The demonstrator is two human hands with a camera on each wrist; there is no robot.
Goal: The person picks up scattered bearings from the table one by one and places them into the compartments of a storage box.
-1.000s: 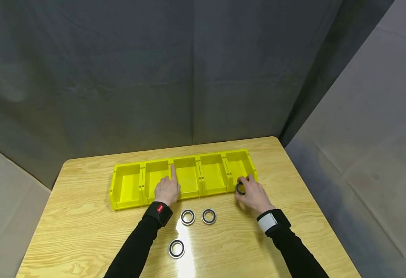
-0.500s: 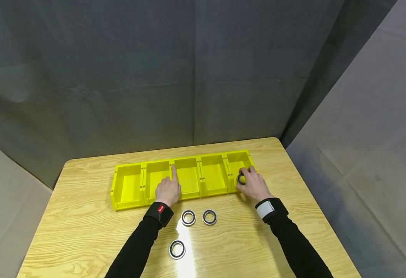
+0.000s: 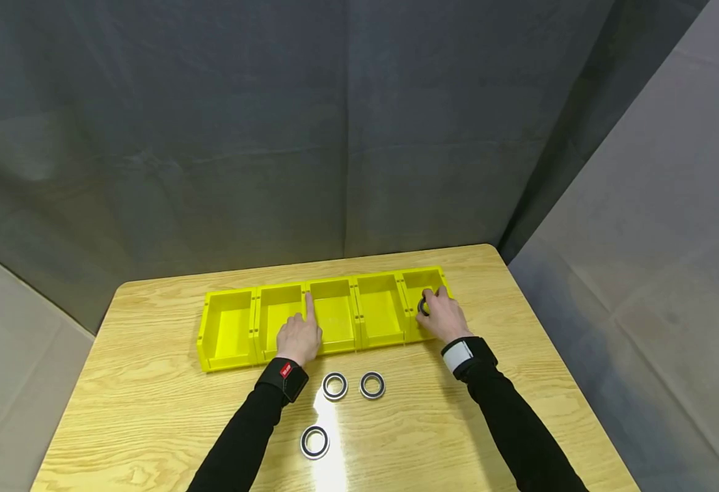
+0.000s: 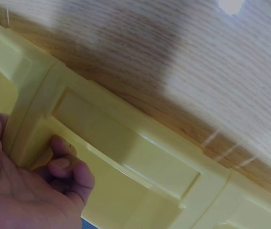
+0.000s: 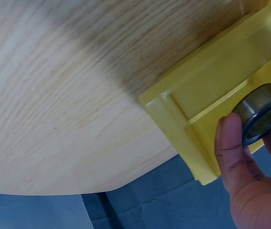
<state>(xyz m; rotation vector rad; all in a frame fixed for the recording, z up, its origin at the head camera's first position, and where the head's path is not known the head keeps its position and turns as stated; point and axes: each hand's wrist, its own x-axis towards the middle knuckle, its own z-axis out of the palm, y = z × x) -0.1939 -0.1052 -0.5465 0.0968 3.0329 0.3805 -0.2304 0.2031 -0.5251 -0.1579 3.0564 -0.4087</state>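
Observation:
A row of joined yellow bins [image 3: 333, 335] stands across the table. My left hand [image 3: 299, 338] rests at the divider between the second and third compartments from the left. Its index finger lies straight along that divider, while other fingers are loosely bent over the bin in the left wrist view. Between thumb and fingers, my right hand [image 3: 445, 318] pinches a ball bearing [image 5: 259, 114], tilted, above the rightmost compartment. Below the bins, two more bearings, a left one [image 3: 335, 387] and a right one [image 3: 372, 385], lie flat. Nearer me lies a third bearing [image 3: 314, 442].
The wooden table [image 3: 150, 410] has rounded back corners, with its far edge just behind the bins. A dark grey curtain [image 3: 242, 137] hangs behind, and a light grey panel [image 3: 655, 273] is at the right. Glare crosses the table near the loose bearings.
My right hand has moved farther away and slightly left, carrying the bearing from the front of the rightmost compartment to over its inside. The left hand keeps its place on the divider.

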